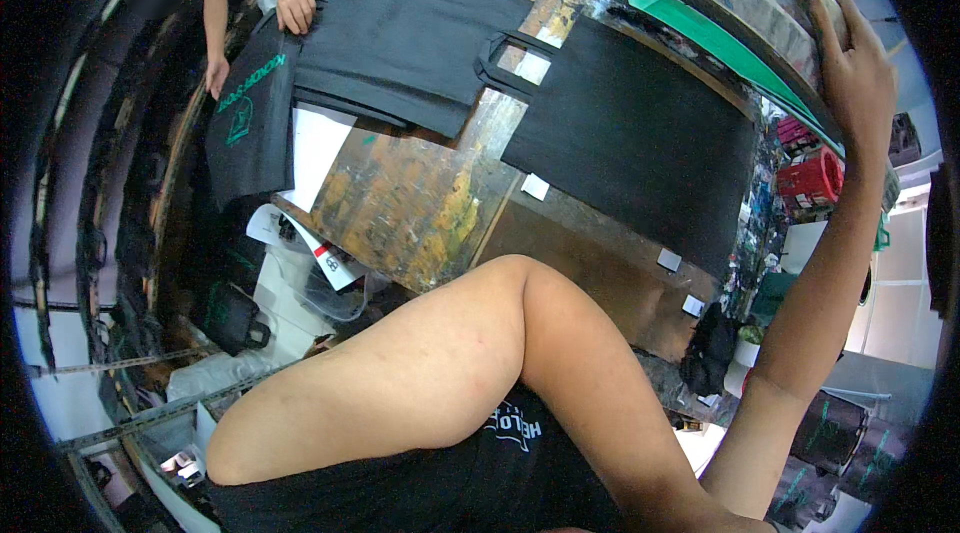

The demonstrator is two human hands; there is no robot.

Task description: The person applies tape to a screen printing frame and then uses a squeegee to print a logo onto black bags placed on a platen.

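My right arm reaches up along the right side, and my right hand (860, 78) grips the edge of a raised screen-printing frame (720, 13). The frame has a green mesh area (720, 43) and stands tilted over the far right of the table. Below it a flat black fabric bag (640, 133) lies on the brown board, its handle loop (510, 63) stretched out to the left. My left arm (540, 333) is bent across the front of my body, elbow forward; its hand is out of sight.
At the far left another person's hands (296, 5) hold a black bag with green print (250, 123). More black fabric pieces (400, 43) lie on the paint-stained table (400, 193). White paper squares (535, 187) stick to the board. A red bucket (808, 178) stands right; racks (160, 183) line the left.
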